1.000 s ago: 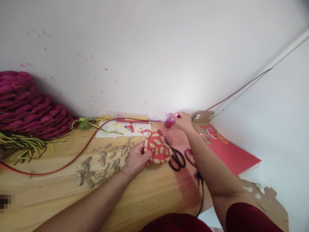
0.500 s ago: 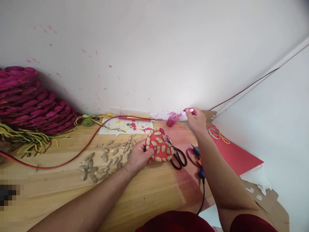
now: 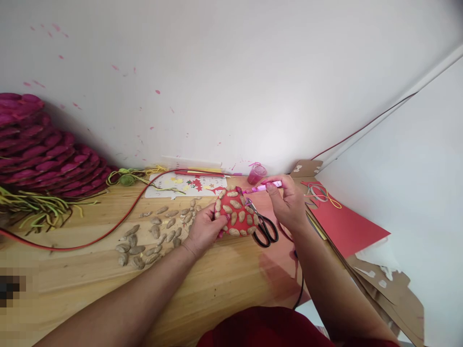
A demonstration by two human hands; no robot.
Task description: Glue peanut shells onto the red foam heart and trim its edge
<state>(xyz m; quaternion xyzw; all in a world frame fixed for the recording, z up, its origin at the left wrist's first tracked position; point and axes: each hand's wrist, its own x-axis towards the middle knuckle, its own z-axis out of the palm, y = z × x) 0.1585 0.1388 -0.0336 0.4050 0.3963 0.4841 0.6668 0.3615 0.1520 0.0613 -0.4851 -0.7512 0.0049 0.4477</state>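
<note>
peanut-covered red piece (image 3: pixel 237 205), raised a little above the tabletop (image 3: pixel 202 294) and tilted toward me, sits at the middle of my clock, with twelve pointing at the white wall (image 3: pixel 217 86). my left hand (image 3: pixel 205 227) pinches its edge at about eight o'clock, thumb across the front, the other fingers mostly hidden behind. my right hand (image 3: pixel 288 205), near three o'clock, pinches a slim brush (image 3: pixel 265 187) between thumb and fingers, its tip at the one o'clock edge, by a nut that is magenta (whether the bristles touch it i cannot tell). most of the other nuts on the front are plain tan.

at one o'clock, close to the wall, stands a clear cup (image 3: pixel 256 174) of pink liquid. black-handled scissors (image 3: pixel 265 234) lie at four, partly behind the piece. loose peanuts (image 3: pixel 155 232) are scattered between eight and nine. toward ten lies a white sheet (image 3: pixel 162 185) with coloured cut-outs; farther off, between nine and ten, rises a magenta stack (image 3: pixel 54 152). red paper (image 3: pixel 350 221) lies at three, beyond my right hand.
</note>
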